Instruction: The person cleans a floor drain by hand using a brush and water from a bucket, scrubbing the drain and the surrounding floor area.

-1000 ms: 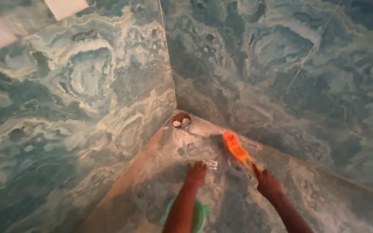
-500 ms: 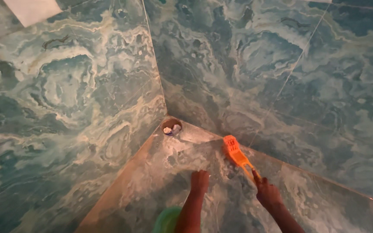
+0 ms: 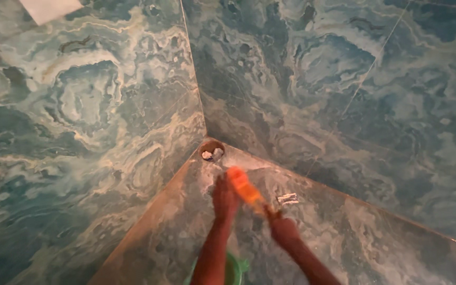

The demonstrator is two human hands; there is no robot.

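Observation:
My right hand (image 3: pixel 283 228) grips the handle of an orange scrubbing brush (image 3: pixel 243 186), whose blurred head lies on the wet marbled floor (image 3: pixel 159 237) near the corner. My left hand (image 3: pixel 225 196) rests flat on the floor just left of the brush head, fingers together and pointing toward the corner. A round floor drain (image 3: pixel 211 150) with whitish bits in it sits in the corner, a short way beyond both hands. Soapy white film covers the floor around the brush.
Two blue-green marbled tile walls (image 3: pixel 80 105) meet at the corner behind the drain. A small silvery scrap (image 3: pixel 288 199) lies on the floor right of the brush. A green rounded object (image 3: pixel 234 269) shows at the bottom edge beneath my left arm.
The brush has swept left toward the drain and now sits beside my left hand. My left hand has slid forward toward the corner. The view has shifted slightly.

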